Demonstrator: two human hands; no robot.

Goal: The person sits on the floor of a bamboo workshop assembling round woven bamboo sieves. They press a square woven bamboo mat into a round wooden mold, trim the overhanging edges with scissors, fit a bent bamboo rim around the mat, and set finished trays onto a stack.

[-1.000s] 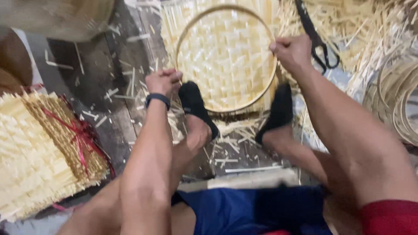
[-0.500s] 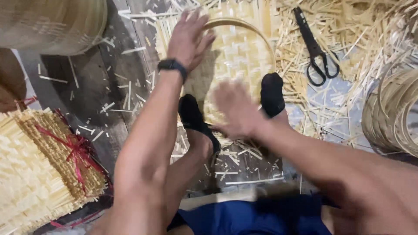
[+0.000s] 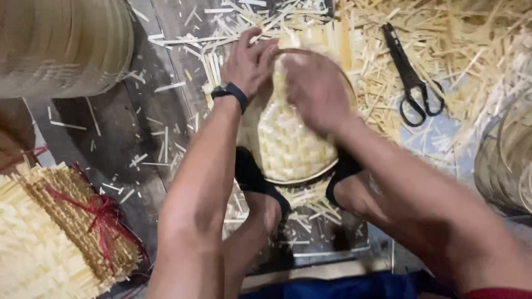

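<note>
A round woven bamboo tray (image 3: 293,149) lies on the floor between my two black-socked feet. My left hand (image 3: 249,58), with a dark band on the wrist, rests at the tray's far left rim with its fingers over the rim. My right hand (image 3: 316,88) lies palm down, blurred, on the woven surface near the far rim. Loose bamboo strips stick out past the tray's far edge. Neither hand clearly holds a separate thing.
Black scissors (image 3: 413,77) lie among bamboo scraps at the upper right. A stack of woven trays (image 3: 61,44) stands at the upper left. A bundle of woven mats tied with red string (image 3: 72,227) lies at the lower left. Coiled bamboo hoops (image 3: 507,160) sit at the right.
Both hands left the tray's side rims and moved to its far part. My right hand swung from the right rim across onto the woven surface.
</note>
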